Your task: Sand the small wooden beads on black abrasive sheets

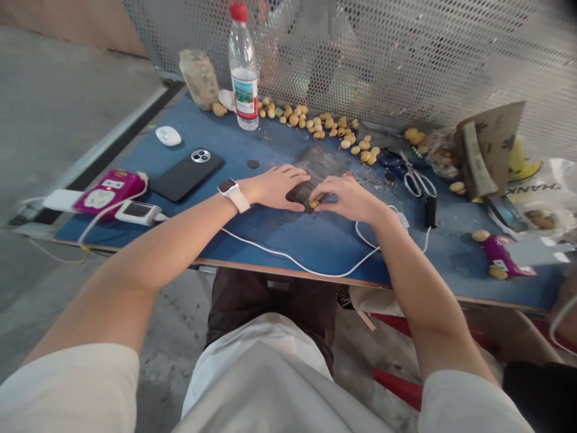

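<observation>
Left to right, hands as clock centre: pink power strip at 9, black phone and white mouse at 10, clear water bottle with red cap at 11, loose tan seeds scattered along the far side of the blue table at 12. Left hand, white smartwatch on its wrist, lies palm down, fingers together and slightly curved, tips at the left edge of a dark slab. Right hand comes in from 3, fingertips narrowed to a tight pinch on a small tan seed at the slab's near edge, between both hands. Unclear whether the left thumb touches it too. Setup looks sound: left hand steadies the slab, right fingertips keep close control of the small piece, and the work stays low over the surface. Both forearms angle inward from the table's near edge, wrists low. Steel scissors sit at 3, just beyond the right hand.
</observation>
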Action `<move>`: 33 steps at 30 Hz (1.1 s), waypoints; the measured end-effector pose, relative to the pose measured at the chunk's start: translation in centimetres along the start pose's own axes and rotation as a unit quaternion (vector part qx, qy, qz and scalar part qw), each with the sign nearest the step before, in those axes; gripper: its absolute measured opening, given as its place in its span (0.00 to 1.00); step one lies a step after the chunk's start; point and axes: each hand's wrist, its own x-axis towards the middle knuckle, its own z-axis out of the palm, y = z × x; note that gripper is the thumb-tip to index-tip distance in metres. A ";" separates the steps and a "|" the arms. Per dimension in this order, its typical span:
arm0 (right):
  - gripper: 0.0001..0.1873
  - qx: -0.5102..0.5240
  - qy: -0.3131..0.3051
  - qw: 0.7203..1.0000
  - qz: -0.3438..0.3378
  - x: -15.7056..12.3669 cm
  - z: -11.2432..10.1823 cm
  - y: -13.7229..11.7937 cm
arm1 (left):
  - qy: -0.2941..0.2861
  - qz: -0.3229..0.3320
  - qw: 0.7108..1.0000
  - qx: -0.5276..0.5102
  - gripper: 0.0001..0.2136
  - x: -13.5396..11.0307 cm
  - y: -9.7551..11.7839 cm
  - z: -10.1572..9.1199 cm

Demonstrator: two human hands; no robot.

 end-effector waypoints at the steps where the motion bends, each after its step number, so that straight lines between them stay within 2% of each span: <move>1: 0.13 -0.007 0.003 1.000 0.003 -0.1 -0.1 0.3 | -0.006 -0.003 1.000 0.002 0.54 0.0 0.1 -0.1; 5: 0.16 -0.047 0.020 0.999 0.006 0.6 0.2 1.1 | -0.011 -0.006 1.000 0.003 0.54 0.0 0.4 -0.3; 8: 0.15 -0.077 0.018 0.997 -0.007 1.0 0.3 0.4 | -0.007 -0.009 1.000 -0.002 0.55 0.0 0.3 -0.2; 14: 0.13 -0.054 -0.046 0.994 -0.078 0.3 0.3 -1.9 | 0.018 0.009 1.000 -0.008 0.53 0.1 -0.5 0.3; 16: 0.11 -0.050 -0.036 0.995 -0.072 0.3 0.1 -1.3 | 0.012 0.008 1.000 -0.007 0.53 0.1 -0.5 0.3; 21: 0.09 -0.082 0.016 0.996 -0.005 0.3 -0.6 1.5 | -0.004 -0.005 1.000 0.000 0.53 0.0 -0.2 -0.1; 28: 0.09 -0.041 -0.027 0.998 -0.047 0.4 -0.1 0.6 | -0.014 -0.008 1.000 0.011 0.54 0.1 0.0 -0.3; 33: 0.13 -0.052 0.036 0.998 -0.003 0.7 -0.8 3.6 | -0.017 -0.009 1.000 0.005 0.54 0.1 0.0 -0.5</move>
